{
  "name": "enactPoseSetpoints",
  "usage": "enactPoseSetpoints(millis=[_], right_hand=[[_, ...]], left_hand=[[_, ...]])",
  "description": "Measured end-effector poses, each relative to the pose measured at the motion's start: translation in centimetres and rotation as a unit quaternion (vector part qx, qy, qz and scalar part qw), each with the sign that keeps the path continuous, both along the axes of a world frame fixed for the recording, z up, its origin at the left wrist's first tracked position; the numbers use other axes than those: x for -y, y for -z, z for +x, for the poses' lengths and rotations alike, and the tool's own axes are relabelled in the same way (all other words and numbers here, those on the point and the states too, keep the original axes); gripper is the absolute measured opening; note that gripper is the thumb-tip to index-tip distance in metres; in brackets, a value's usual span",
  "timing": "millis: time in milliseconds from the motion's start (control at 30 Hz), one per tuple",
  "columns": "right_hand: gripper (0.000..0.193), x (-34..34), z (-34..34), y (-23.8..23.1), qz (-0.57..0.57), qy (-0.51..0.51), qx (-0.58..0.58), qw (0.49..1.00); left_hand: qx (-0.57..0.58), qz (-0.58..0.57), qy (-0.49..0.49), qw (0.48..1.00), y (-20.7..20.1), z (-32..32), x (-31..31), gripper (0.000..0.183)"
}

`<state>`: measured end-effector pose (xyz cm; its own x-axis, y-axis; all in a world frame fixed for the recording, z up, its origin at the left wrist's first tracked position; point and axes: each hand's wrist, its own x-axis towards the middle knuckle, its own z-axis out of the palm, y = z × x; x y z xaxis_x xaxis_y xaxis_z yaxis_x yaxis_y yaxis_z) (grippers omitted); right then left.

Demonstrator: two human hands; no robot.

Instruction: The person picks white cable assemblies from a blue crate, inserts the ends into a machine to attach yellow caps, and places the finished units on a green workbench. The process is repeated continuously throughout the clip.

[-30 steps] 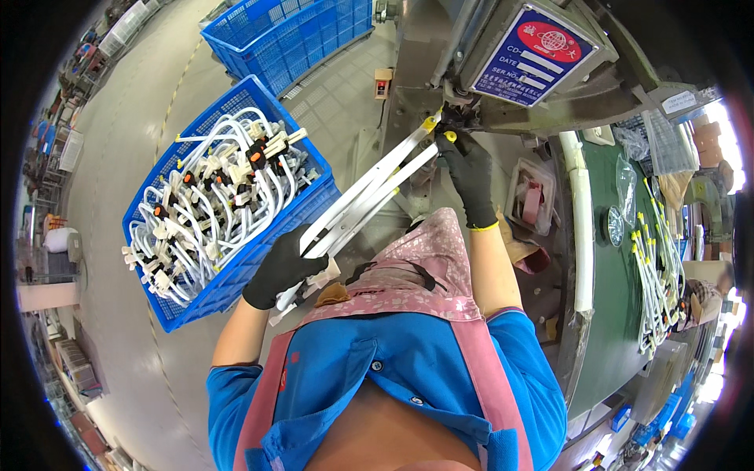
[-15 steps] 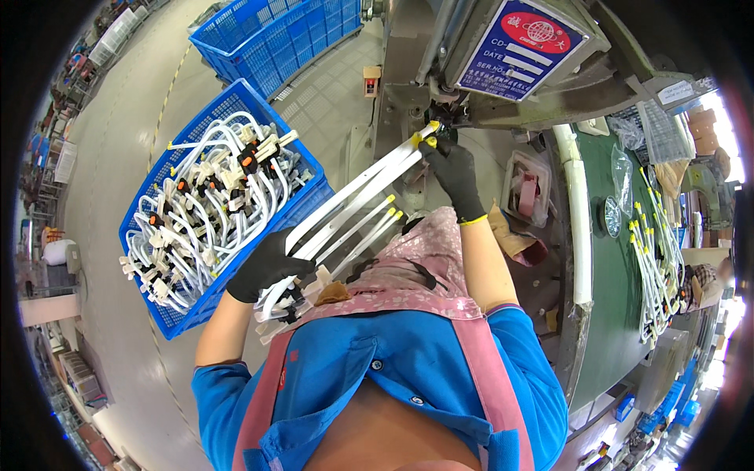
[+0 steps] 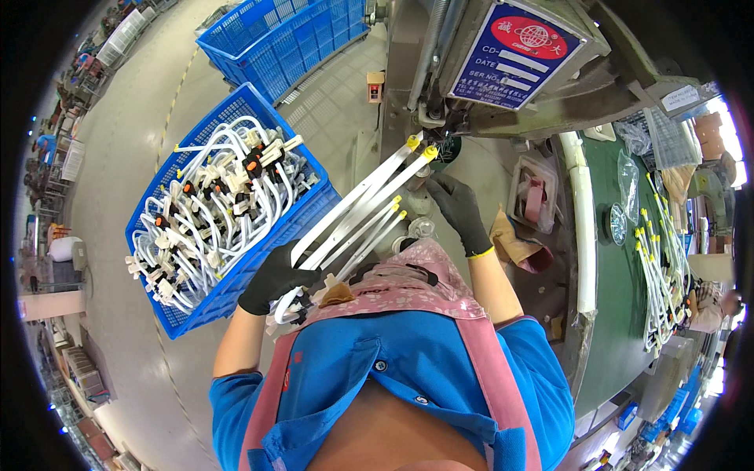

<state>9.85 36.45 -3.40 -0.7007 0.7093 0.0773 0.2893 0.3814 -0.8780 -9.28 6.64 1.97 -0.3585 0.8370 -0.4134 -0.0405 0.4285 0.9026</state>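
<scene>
In my left hand, gloved in black, is a bundle of several white tubes with yellow tips. The tubes slant up and to the right, and their lower ends bend round near my apron beside dark and clear fittings. The two longest reach just below the working head of a grey machine. My right hand, also in a black glove, is just right of the yellow tips and apart from them. Its fingers are stretched out, and nothing shows in them.
On my left stands a blue crate heaped with bent white tubes and fittings; another blue crate is behind it. A green-topped table on the right bears more yellow-tipped tubes. A tray with a pink object is beyond my right forearm.
My right hand has let go of the yellow tube ends and moved down, slightly right. The tubes' tips have dropped slightly away from the machine head, while my left hand still grips them.
</scene>
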Motion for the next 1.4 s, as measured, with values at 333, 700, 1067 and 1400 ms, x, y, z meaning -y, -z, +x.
enactPoseSetpoints(millis=[333,700,1067,1400], right_hand=[[0.029,1.8,3.8,2.2,0.137,-0.062,0.006,0.989],[0.021,7.7,5.5,2.8,0.130,-0.074,-0.027,0.988],[0.076,14.0,2.3,-0.6,0.310,-0.444,-0.227,0.809],[0.042,9.2,24.1,4.2,0.115,-0.404,-0.046,0.906]], left_hand=[[-0.034,-0.034,0.000,0.999,-0.5,1.1,0.5,0.053],[-0.130,-0.045,-0.091,0.986,-0.9,5.1,4.7,0.027],[-0.226,-0.124,0.102,0.961,0.0,11.4,10.4,0.026],[-0.319,0.004,0.427,0.846,-3.4,25.2,-5.4,0.041]])
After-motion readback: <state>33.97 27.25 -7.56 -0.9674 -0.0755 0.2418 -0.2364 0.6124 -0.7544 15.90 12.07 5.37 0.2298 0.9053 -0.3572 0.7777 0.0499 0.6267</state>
